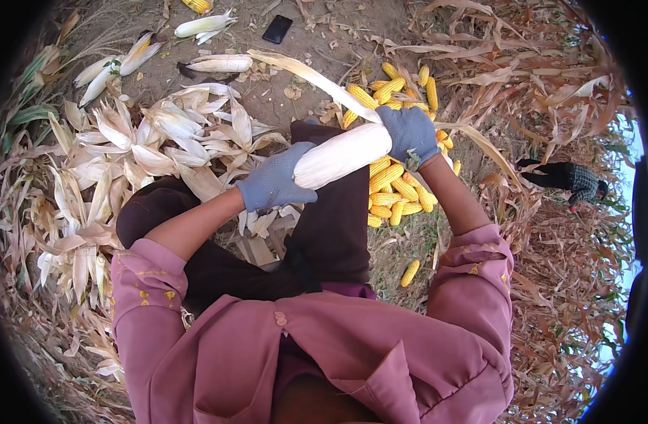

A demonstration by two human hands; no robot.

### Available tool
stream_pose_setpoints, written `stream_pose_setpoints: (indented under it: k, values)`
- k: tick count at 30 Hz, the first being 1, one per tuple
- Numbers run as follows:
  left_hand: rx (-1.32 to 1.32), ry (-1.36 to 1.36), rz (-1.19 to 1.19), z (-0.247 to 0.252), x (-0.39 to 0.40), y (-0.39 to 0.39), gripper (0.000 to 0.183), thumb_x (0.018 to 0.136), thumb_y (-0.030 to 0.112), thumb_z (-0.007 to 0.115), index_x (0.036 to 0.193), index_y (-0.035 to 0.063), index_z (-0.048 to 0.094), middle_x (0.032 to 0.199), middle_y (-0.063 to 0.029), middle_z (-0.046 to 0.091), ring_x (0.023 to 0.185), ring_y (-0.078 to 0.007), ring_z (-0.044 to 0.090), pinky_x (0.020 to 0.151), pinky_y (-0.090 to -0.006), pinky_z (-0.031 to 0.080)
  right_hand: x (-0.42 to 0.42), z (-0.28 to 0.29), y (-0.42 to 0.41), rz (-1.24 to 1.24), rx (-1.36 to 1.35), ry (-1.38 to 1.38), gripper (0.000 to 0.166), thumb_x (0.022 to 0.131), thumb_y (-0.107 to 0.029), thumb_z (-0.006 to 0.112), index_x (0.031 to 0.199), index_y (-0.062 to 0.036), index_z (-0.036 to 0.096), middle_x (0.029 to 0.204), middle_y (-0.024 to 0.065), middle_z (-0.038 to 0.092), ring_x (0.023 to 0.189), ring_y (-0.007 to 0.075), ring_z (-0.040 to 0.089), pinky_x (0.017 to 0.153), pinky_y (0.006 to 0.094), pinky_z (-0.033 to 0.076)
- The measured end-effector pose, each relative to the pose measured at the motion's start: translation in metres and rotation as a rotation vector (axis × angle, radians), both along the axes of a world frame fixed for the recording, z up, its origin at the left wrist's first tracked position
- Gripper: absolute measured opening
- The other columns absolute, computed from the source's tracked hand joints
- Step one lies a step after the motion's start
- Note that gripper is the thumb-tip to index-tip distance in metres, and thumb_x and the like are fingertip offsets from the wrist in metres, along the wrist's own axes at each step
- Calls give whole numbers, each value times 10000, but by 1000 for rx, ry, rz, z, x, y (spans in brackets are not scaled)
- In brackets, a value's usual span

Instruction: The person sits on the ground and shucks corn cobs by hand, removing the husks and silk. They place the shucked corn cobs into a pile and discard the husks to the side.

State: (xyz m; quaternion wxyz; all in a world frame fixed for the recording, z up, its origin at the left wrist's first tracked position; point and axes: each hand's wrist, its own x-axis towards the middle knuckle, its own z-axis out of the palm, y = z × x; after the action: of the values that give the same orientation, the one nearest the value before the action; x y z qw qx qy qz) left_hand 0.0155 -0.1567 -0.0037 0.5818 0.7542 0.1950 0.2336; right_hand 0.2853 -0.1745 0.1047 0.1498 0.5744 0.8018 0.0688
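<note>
An ear of corn in its pale husk point(347, 155) lies slantwise between my hands, above my dark-trousered legs. My left hand point(276, 177), in a blue-grey glove, is wrapped around its lower left end. My right hand point(410, 131), gloved alike, grips the upper right end. A long dry husk strip point(316, 80) runs from beside my right hand towards the upper left, and another dry leaf point(488, 148) extends on that hand's far side. Bare yellow corn cobs point(390, 183) are piled beneath and beside my right hand and forearm. The fingertips of my right hand are partly hidden.
A heap of empty husks point(165, 132) spreads at the left. Several husked ears, one of them here point(220, 63), lie on the soil near a black phone point(277, 28). A single cob point(410, 273) rests by my right sleeve. Another person point(573, 177) stands among dry cornstalks point(546, 90).
</note>
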Motion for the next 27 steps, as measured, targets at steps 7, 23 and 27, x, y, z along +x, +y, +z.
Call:
stream_pose_setpoints:
  k: [7, 23, 27]
  values:
    - [-226, 26, 90, 15, 7, -31, 792, 607, 261, 752, 1238, -3, 352, 1110, -163, 489, 1023, -240, 496, 883, -331, 402, 1, -16, 0, -76, 151, -36, 137, 737, -194, 542, 829, -102, 500, 591, 101, 579, 541, 273, 596, 490, 381, 454]
    - [-53, -16, 190, 17, -35, -16, 766, 691, 458, 687, 1224, -5, 389, 954, -173, 569, 829, -247, 587, 711, -329, 475, -33, 11, -11, -320, 158, -63, 328, 738, -370, 593, 901, -121, 455, 645, 151, 604, 627, 355, 609, 514, 444, 460]
    - [-621, 255, 90, 51, -73, -25, 602, 728, 472, 646, 1080, 6, 497, 699, -75, 570, 489, -120, 528, 415, -244, 412, -53, 43, -16, -192, 163, -7, 440, 692, -395, 640, 993, -111, 487, 684, 142, 611, 623, 340, 607, 526, 434, 461]
